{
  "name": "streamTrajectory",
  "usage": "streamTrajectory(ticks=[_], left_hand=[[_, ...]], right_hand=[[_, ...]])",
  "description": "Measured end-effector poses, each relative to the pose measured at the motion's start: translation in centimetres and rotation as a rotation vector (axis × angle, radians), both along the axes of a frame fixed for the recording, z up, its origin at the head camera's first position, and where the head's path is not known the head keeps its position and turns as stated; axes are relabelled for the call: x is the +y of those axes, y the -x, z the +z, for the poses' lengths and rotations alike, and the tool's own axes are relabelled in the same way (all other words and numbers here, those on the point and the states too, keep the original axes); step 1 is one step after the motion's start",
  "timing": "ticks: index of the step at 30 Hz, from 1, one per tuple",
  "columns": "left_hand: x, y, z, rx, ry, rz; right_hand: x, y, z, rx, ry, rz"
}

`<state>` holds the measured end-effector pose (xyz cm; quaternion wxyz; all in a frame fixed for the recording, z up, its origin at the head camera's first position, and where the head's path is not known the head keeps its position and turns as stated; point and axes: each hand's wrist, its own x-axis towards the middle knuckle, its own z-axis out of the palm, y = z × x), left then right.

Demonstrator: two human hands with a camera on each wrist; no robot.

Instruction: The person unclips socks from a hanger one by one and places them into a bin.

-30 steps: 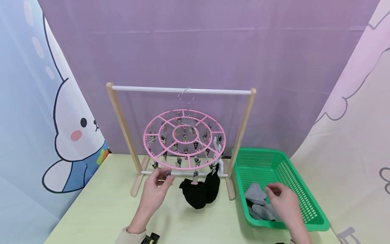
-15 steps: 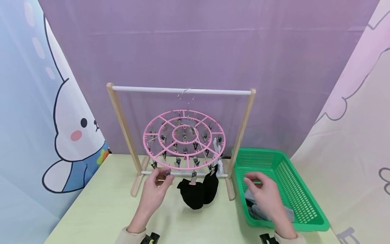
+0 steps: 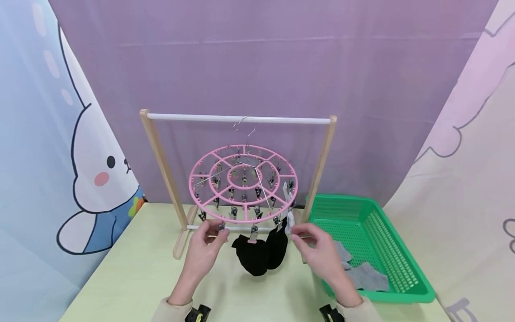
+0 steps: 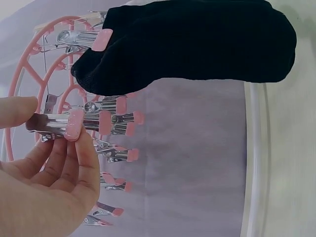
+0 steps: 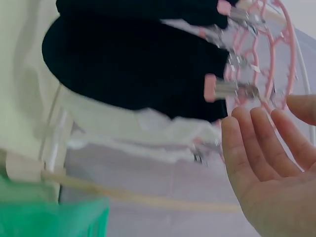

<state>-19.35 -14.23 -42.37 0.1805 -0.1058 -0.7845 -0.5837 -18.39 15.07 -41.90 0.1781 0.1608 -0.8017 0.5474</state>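
Note:
A round pink clip hanger (image 3: pixel 246 214) hangs from the rack by its hook. At its front left edge my left hand (image 3: pixel 203 250) pinches one metal clip (image 4: pixel 54 123) with pink tips between thumb and fingers; the clip's mouth carries no cloth. Two black socks (image 3: pixel 252 257) hang from front clips, toes down, right of that hand. My right hand (image 3: pixel 319 255) is raised beside the rear black sock (image 3: pixel 278 246). In the right wrist view its fingers are spread with the thumb apart, holding nothing. White cloth (image 5: pixel 177 128) hangs behind the socks.
A wooden stand with a white top bar (image 3: pixel 193 117) carries the hanger. At right, a green basket (image 3: pixel 410 297) holds grey socks (image 3: pixel 366 277). Other metal clips (image 3: pixel 234 212) dangle from the hanger's rings. A purple curtain (image 3: pixel 257 67) closes off the back.
My right hand has moved left from over the basket to beside the hanging socks. The left hand has kept its grip on the clip. The black socks have swung slightly left.

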Motion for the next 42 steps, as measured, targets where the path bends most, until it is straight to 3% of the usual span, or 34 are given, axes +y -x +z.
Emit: streamTrajectory(ticks=[7, 18, 33, 38, 42], left_hand=[[-0.1, -0.1, -0.2, 0.001, -0.006, 0.005], [0.4, 0.2, -0.3, 0.007, -0.021, -0.010], [0.4, 0.3, -0.1, -0.041, 0.039, 0.017], [0.4, 0.2, -0.4, 0.011, 0.089, 0.053], [0.5, 0.1, -0.7, 0.114, 0.136, 0.108]], right_hand=[[-2.0, 0.7, -0.9, -0.109, 0.035, 0.122], [-3.5, 1.7, -2.5, -0.128, 0.039, 0.245], [-5.8, 1.6, -3.7, -0.223, 0.087, 0.222], [-5.9, 1.6, -4.1, -0.213, 0.084, 0.209], [-5.8, 1.5, -4.3, -0.206, 0.087, 0.203]])
